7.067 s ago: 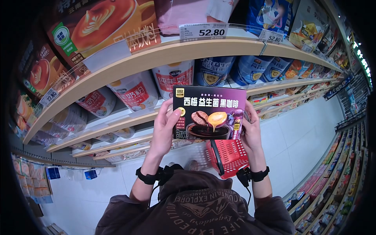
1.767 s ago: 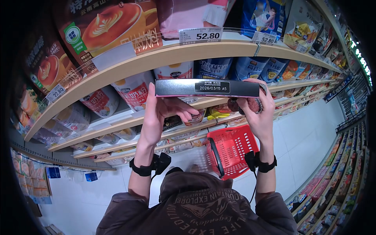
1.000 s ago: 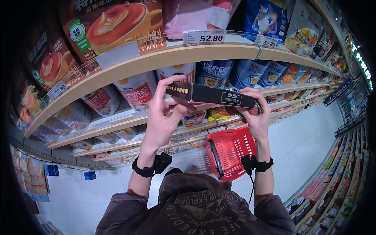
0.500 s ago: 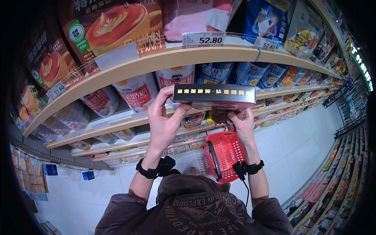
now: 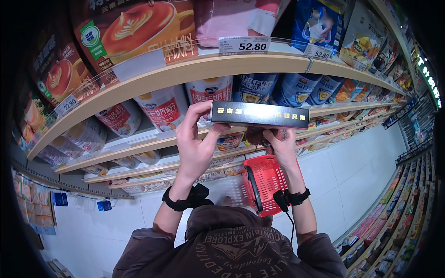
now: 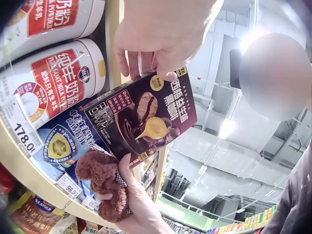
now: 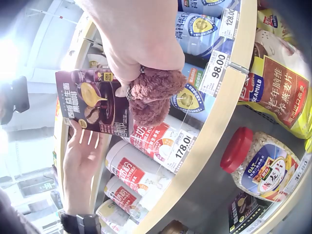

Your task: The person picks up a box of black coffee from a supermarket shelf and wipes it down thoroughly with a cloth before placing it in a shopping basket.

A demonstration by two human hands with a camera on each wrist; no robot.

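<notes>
In the head view my left hand point(image 5: 194, 143) grips the left end of a black-and-purple coffee box point(image 5: 259, 116), fingers above and thumb below. A narrow dark side with gold lettering faces the head camera. The left wrist view shows the box's printed front point(image 6: 146, 114), with a coffee cup picture. My right hand point(image 5: 283, 143) is under the box's right end, its thumb at a lower corner. That same hand holds a fluffy brown plush item point(image 6: 105, 180) with checkered trim, bunched in its fingers; its exact kind is unclear.
Curved wooden shelves point(image 5: 222, 66) run ahead, bearing goat milk powder cans point(image 5: 160, 111), blue cans point(image 5: 296, 88) and large coffee packs point(image 5: 139, 32). A red shopping basket point(image 5: 264, 180) stands on the floor below. More stocked shelves point(image 5: 389, 222) line the right side.
The box first showed its front, then a side with a printed date, and now a gold-lettered side. The left hand has shifted its hold; the right hand has moved left and beneath the box.
</notes>
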